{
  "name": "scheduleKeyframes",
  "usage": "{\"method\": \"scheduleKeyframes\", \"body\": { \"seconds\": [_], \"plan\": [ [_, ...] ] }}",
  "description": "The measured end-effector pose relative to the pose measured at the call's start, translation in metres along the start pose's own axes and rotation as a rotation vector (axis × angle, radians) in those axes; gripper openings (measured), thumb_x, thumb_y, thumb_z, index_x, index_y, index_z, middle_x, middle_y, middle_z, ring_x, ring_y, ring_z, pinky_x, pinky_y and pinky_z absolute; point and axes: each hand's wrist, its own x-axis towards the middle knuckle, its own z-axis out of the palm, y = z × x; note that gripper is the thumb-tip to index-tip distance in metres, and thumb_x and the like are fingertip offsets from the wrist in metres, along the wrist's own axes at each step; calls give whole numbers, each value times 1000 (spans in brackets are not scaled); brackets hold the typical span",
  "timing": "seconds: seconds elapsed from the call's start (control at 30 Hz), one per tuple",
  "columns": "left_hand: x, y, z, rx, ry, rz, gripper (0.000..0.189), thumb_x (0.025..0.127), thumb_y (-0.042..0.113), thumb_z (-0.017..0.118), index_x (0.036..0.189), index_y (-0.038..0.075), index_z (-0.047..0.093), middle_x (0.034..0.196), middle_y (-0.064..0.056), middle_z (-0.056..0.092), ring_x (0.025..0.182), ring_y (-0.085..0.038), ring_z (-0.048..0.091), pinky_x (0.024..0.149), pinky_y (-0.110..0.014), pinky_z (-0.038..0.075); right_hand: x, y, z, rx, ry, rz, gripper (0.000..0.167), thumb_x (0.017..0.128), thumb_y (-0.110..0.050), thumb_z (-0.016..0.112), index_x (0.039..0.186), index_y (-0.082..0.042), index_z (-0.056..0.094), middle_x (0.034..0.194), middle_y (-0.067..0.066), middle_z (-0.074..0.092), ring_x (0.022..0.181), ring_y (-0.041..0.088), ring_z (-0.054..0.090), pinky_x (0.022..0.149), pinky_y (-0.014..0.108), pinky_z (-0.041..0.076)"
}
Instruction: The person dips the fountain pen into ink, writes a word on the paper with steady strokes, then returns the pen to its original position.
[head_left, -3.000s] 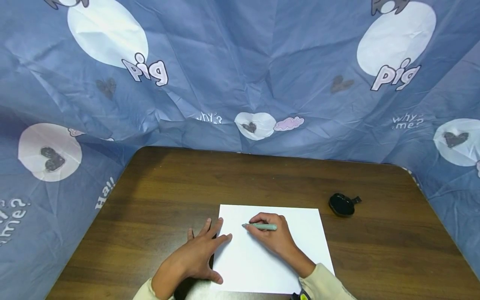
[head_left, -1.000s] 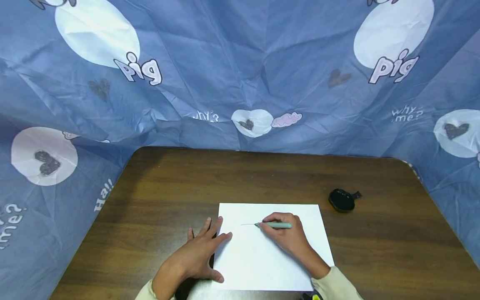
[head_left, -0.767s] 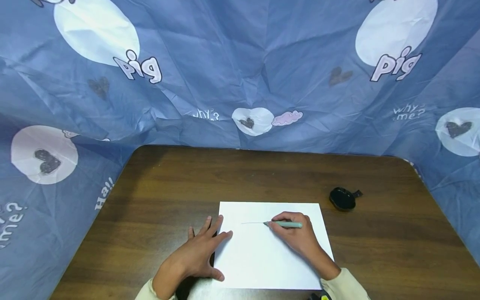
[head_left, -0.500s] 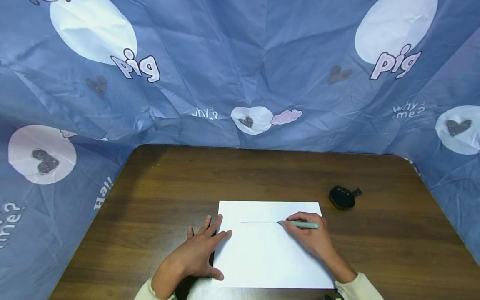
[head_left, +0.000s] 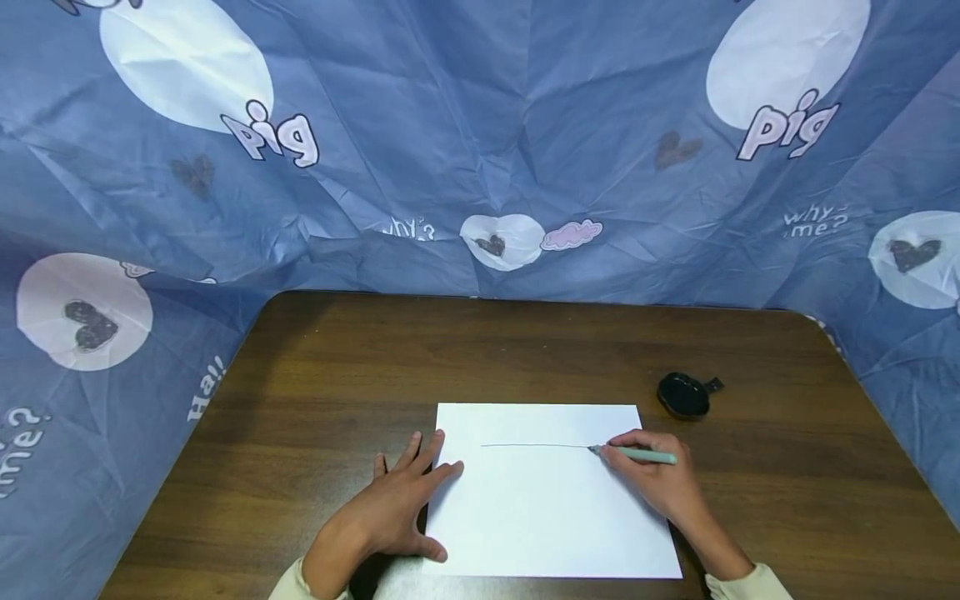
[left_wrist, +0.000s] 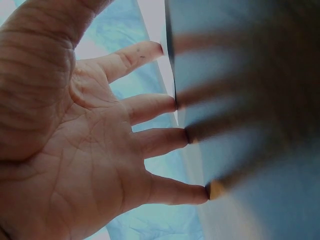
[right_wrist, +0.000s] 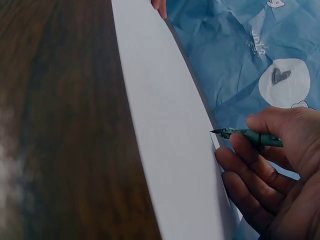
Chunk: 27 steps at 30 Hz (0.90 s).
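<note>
A white sheet of paper (head_left: 540,508) lies on the brown table. My right hand (head_left: 660,475) pinches a green fountain pen (head_left: 648,456), its nib at the paper's upper right. From the nib a thin dark line (head_left: 525,445) runs left across the sheet. The right wrist view shows the pen (right_wrist: 255,137) between thumb and fingers, its pointed nib at the paper (right_wrist: 160,125). My left hand (head_left: 393,508) lies spread at the paper's left edge, with thumb and forefinger over it. In the left wrist view the fingers (left_wrist: 155,142) of that hand are straight, their tips against the tabletop.
A small black pan-shaped dish (head_left: 684,396) with a short handle stands on the table (head_left: 360,358), beyond the paper's upper right corner. A blue printed cloth (head_left: 420,150) hangs behind the table and along its sides.
My right hand has moved right with the fountain pen, and the line on the paper has grown longer behind the nib. The left hand stays at the paper's left edge.
</note>
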Motion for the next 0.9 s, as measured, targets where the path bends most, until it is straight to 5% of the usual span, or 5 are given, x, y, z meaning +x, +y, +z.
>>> {"method": "scheduleKeyframes", "body": {
  "seconds": [0.23,0.53,0.9],
  "plan": [
    [1,0,0,5,1,10,103,64,50,90,150,16,45,165,-20,10,147,-51,7,95,-85,11,0,-1,-2,-25,13,-8,6,82,-15,83,85,-12,78,77,-5,74,64,8,59,56,24,47],
    [-2,-1,-2,20,11,8,103,64,51,90,150,15,45,164,-22,11,146,-52,9,94,-86,12,7,-22,17,37,160,-82,8,83,-12,81,83,-13,73,63,-9,64,49,6,49,43,21,36],
    [-4,0,0,13,14,7,102,64,49,90,150,15,46,164,-21,10,147,-51,8,95,-85,12,21,-46,60,88,77,-111,8,81,-11,82,86,-10,77,66,-9,68,52,5,53,47,22,40]
  ]
}}
